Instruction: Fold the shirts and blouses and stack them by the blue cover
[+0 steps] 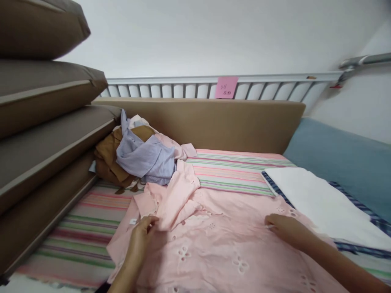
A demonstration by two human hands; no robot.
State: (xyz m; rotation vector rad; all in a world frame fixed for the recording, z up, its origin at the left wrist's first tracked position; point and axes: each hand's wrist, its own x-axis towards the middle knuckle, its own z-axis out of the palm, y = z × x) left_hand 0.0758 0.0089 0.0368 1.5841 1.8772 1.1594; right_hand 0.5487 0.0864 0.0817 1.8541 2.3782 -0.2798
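A pink blouse (220,236) with cut-out flower embroidery lies spread on the striped sheet in front of me. Its collar end is at the left, where a small white label shows, and one sleeve is folded across the top. My left hand (142,232) is by the collar, thumb and fingertips closed on the cloth at the base of that sleeve. Farther right, my right hand (284,228) has its fingers curled in a pinch on the blouse's cloth near its right end.
A heap of clothes (146,156) lies at the back left, beside stacked brown cushions (55,134). On the right is a folded white cloth (317,199) with dark plaid fabric under it. A tan padded board (207,124) and white rail (171,90) carrying a pink note (226,87) run behind.
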